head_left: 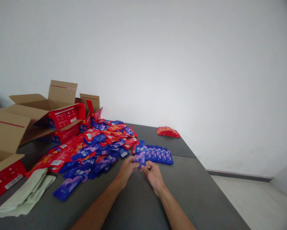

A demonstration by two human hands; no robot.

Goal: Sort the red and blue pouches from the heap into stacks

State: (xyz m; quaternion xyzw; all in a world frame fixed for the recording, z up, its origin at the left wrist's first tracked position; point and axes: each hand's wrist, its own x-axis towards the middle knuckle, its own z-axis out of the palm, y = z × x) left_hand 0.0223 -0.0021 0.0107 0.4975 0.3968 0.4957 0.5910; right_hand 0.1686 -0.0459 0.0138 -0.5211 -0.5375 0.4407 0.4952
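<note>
A blue-purple sachet (pixel 140 154) with white lettering is held upright between my two hands. My left hand (pixel 128 166) pinches its lower left edge, fingers closed. At its lower right corner, my right hand (pixel 152 174) grips it between thumb and fingers. Just to the right of it lies an overlapping row of matching blue sachets (pixel 159 155), fanned along the table. Left of my hands spreads a loose heap of red and blue sachets (pixel 105 140). One blue sachet (pixel 68 187) sticks out at the front of that heap.
Open red cardboard boxes (pixel 64 117) stand on the left, flaps spread. A folded pale cloth (pixel 26 191) lies at the front left. Fanned red sachets (pixel 168 131) rest near the far right edge of the dark table (pixel 200 198). A white wall (pixel 157 64) rises behind.
</note>
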